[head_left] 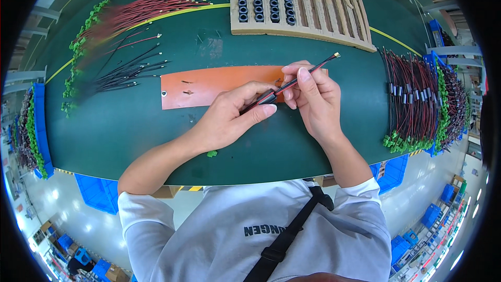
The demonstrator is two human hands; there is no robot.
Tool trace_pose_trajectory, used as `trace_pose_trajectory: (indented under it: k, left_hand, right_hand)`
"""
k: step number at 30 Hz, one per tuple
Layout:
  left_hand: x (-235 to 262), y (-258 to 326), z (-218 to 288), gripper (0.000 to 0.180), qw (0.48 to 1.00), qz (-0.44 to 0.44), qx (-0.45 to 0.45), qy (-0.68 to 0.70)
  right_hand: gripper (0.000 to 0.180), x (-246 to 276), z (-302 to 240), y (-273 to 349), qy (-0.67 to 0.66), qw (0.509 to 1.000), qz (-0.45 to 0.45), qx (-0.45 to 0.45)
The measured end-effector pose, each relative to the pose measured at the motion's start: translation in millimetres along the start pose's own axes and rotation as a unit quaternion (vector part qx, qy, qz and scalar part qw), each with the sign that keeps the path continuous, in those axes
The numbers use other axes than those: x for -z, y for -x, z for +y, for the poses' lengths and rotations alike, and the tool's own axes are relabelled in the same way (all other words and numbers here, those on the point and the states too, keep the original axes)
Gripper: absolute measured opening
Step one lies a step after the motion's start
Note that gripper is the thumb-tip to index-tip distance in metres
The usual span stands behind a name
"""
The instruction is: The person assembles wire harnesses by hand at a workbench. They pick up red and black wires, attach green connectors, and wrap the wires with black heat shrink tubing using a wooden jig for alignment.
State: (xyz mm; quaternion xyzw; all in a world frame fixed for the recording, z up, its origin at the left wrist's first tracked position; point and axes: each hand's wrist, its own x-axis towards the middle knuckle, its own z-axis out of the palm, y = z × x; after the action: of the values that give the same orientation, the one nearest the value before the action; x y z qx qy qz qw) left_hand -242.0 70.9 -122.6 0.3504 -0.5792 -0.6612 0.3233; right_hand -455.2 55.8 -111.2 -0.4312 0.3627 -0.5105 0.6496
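My left hand (222,120) is closed round a black cylindrical core (266,97), thumb on its near side. A red and black wire pair (324,62) passes through the core. My right hand (317,99) pinches these wires just beyond the core. Their metal-tipped ends point up and to the right. Both hands are over the right part of an orange mat (201,86) on the green table. The wires' other ends are mostly hidden under my left hand.
A cardboard tray (302,30) at the back holds rows of black ring-ended cores (258,0); its right slots are bare. Red wires (167,4) and black wires (130,73) lie at left. At right lies a bundle of wires with cylinders (412,94). Blue bins (99,193) stand below the edge.
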Motion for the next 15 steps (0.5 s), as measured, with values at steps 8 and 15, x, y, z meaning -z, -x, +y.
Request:
trace_pose_trajectory:
  k: [8,15]
  left_hand:
    - [1.8,-2.1,6.0,0.042,0.990,-0.024,0.079,0.110]
    - [4.1,-1.6,4.9,0.044,0.983,-0.051,0.083,0.158]
  right_hand:
    - [0.033,4.5,0.2,-2.5,-0.120,0.992,-0.046,0.013]
    - [0.024,9.1,5.9,-4.5,-0.139,0.989,-0.049,0.001]
